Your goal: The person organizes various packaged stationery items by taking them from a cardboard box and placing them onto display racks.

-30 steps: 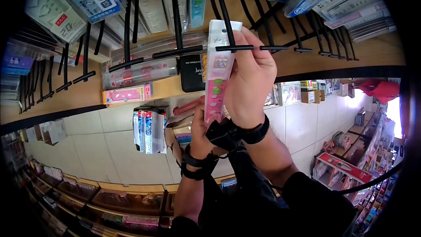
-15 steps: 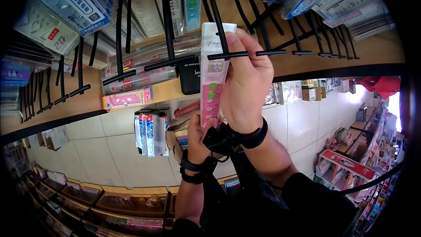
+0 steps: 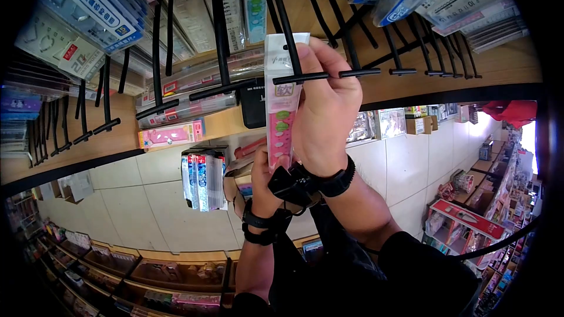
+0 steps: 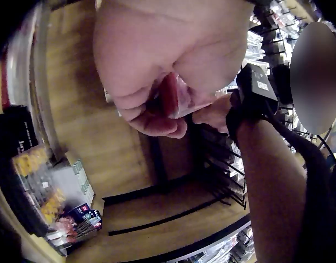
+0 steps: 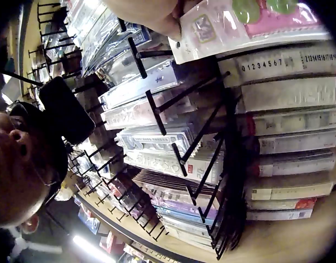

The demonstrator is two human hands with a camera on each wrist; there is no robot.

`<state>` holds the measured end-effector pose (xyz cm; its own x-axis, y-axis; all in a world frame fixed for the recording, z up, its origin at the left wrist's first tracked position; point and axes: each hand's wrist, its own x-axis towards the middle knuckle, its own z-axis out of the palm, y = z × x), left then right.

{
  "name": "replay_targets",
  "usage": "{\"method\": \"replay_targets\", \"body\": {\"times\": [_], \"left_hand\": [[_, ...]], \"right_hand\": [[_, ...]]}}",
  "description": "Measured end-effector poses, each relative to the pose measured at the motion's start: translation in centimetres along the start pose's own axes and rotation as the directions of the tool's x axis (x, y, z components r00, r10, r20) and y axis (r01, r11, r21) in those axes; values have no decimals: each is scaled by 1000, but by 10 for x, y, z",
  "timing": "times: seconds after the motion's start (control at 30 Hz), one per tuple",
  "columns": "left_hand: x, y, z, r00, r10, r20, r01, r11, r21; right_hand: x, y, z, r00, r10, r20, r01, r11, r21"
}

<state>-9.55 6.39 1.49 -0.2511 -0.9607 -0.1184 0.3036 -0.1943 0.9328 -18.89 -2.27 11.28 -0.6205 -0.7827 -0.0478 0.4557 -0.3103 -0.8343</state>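
A packaged pink ruler (image 3: 278,123) with green and white shapes stands nearly upright in front of the rack in the head view. My right hand (image 3: 326,111) pinches its pale upper part between thumb and fingers, close to a black hook (image 3: 288,35) that crosses the package. Lower down, my left hand (image 3: 265,185) grips the bottom end. The left wrist view has that hand's fingers curled round the package's reddish end (image 4: 171,96). In the right wrist view, the package's punched top corner (image 5: 184,46) shows beside the right hand (image 5: 149,13).
Black T-ended hooks (image 3: 220,35) stick out all around, some bearing packaged rulers (image 3: 94,0). Below them, a wooden shelf (image 3: 223,120) holds a pink box (image 3: 170,134) and a black case (image 3: 254,103). A bin of blue packets (image 3: 204,179) stands lower, over the tiled floor.
Both hands and the package have shifted slightly left in the head view, along with the rack. The hook's crossbar now lies a little lower across the package. Both grips stay the same.
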Motion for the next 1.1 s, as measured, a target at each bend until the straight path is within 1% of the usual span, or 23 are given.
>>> {"method": "replay_targets", "body": {"times": [0.07,0.1,0.17,0.2,0.27,0.3,0.37,0.4,0.47,0.5,0.6,0.67,0.7,0.77,0.8,0.83,0.87,0.9,0.93,0.97,1.0,1.07,1.1], "left_hand": [[1,-1,1,1000,5,-28,-3,996,93],[2,-1,2,1000,5,-28,-3,996,94],[6,-2,4,998,-38,-57,37,999,-12],[6,-4,3,998,-38,-57,37,999,-12],[7,-8,2,999,27,-27,-24,995,100],[7,-8,1,999,27,-27,-24,995,101],[9,-8,1,998,-58,-38,57,998,-19],[10,-7,1,998,-57,-39,57,998,-18],[13,-7,0,998,-39,-40,37,998,-50],[15,-5,1,998,-38,-40,36,998,-50],[23,-4,0,998,-47,-40,46,999,-25],[31,-11,-1,1000,-30,3,30,993,-116],[35,-11,-2,1000,-14,14,15,999,-50],[41,-7,0,999,-34,1,34,997,-71],[44,-7,2,998,-59,-9,58,994,-93],[47,-11,1,997,-71,7,72,992,-99],[51,-14,2,998,-68,3,68,992,-104],[54,-17,2,996,-86,10,86,986,-140],[57,-20,3,994,-105,19,106,979,-176],[63,-23,5,995,-96,-4,93,977,-192],[69,-26,5,996,-87,-1,86,979,-187],[84,-36,9,986,103,-133,-119,986,-119],[87,-38,7,982,109,-151,-129,983,-132]], "right_hand": [[1,3,0,998,-66,-10,65,996,-58],[1,3,-1,998,-66,-10,65,996,-58],[1,5,-1,988,-155,18,155,986,-57],[1,5,-1,988,-155,18,156,986,-57],[2,5,-2,987,-156,28,158,986,-52],[2,6,-2,987,-156,28,157,986,-52],[2,7,-1,986,-167,27,169,984,-54],[2,7,-1,986,-167,27,168,984,-53],[4,9,-3,978,-201,63,209,965,-161],[5,8,-2,978,-201,63,209,965,-161],[13,10,-1,994,-94,52,101,984,-148],[21,16,-8,983,-94,155,109,990,-90],[21,18,-11,983,-92,158,107,990,-90],[22,26,-17,980,-76,182,80,997,-14],[24,31,-26,976,-2,216,9,999,-31],[23,34,-31,969,24,244,0,995,-96],[23,36,-34,961,49,273,-5,987,-160],[26,37,-37,959,50,278,-4,987,-163],[30,37,-38,946,43,322,42,966,-254],[34,38,-37,930,40,365,93,936,-339],[39,41,-35,947,8,322,125,912,-391],[54,47,-26,930,-9,368,120,952,-282],[61,49,-23,937,-7,350,111,954,-278]]}}
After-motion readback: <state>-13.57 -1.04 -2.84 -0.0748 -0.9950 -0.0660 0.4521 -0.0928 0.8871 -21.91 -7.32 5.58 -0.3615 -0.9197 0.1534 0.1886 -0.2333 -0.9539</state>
